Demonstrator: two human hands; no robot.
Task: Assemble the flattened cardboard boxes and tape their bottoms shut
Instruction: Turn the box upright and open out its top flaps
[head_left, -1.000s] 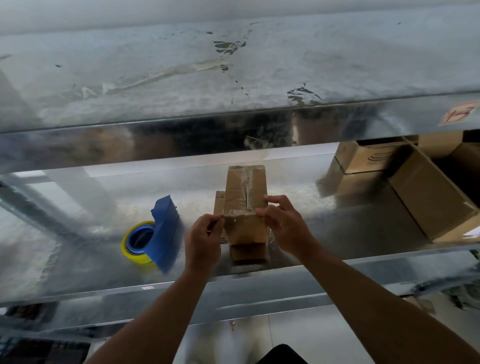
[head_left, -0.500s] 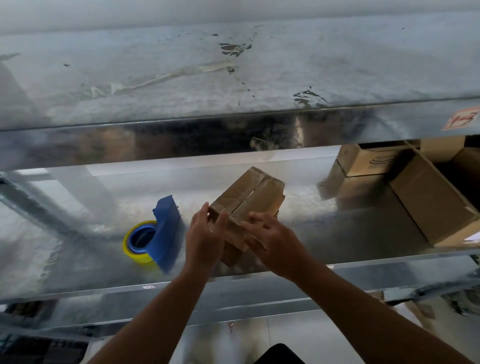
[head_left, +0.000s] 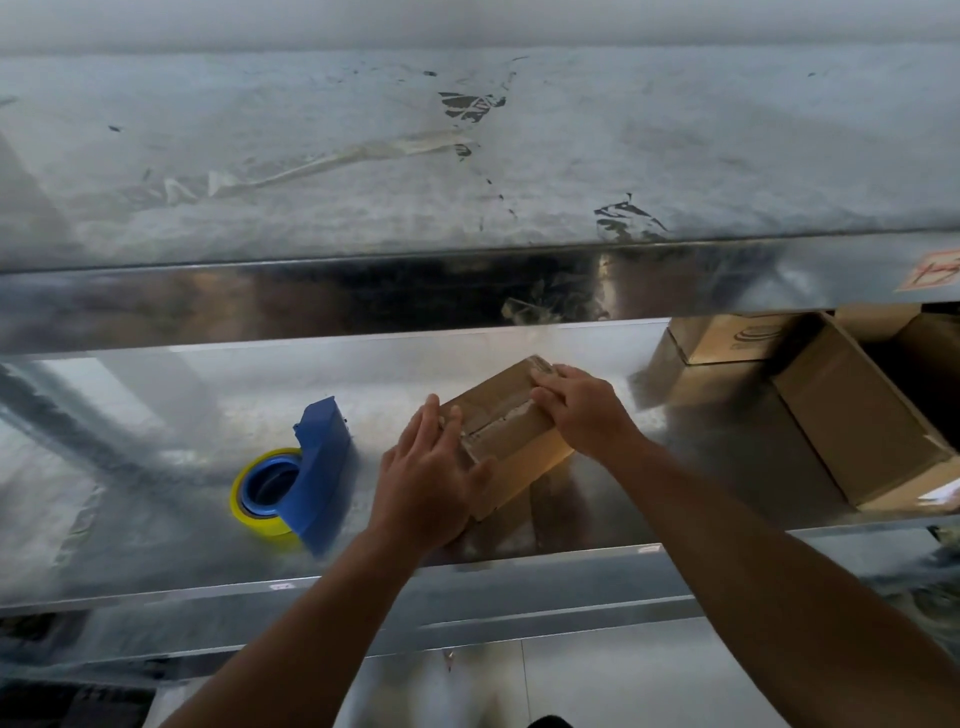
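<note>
So everything sits on the lower metal shelf (head_left: 675, 467), with a couple of bigger cardboard boxes (head_left: 852, 431) parked well off to the right. Our small box (head_left: 519, 447) is on that shelf near the front edge, turned at an angle with its taped bottom facing up. It looks empty and light to us. It's thin corrugated board, so we'd guess it's stiff along the edges but the middle of a panel caves if we squeeze. The shelf looks slick too, so we reckon the box skates away if pushed from one side only. The safest hold is at the two short ends, which is where we are. The left hand (head_left: 426, 483) lies flat, fingers straight, pressed against the near-left end, and the right hand (head_left: 582, 410) has its fingers curled over the far end. The blue tape dispenser (head_left: 322, 452) with its yellow roll rests near the box on the left, nobody touching it. The tape strip (head_left: 498, 421) along the seam looks a bit wrinkly, so it's probably worth rubbing down.
</note>
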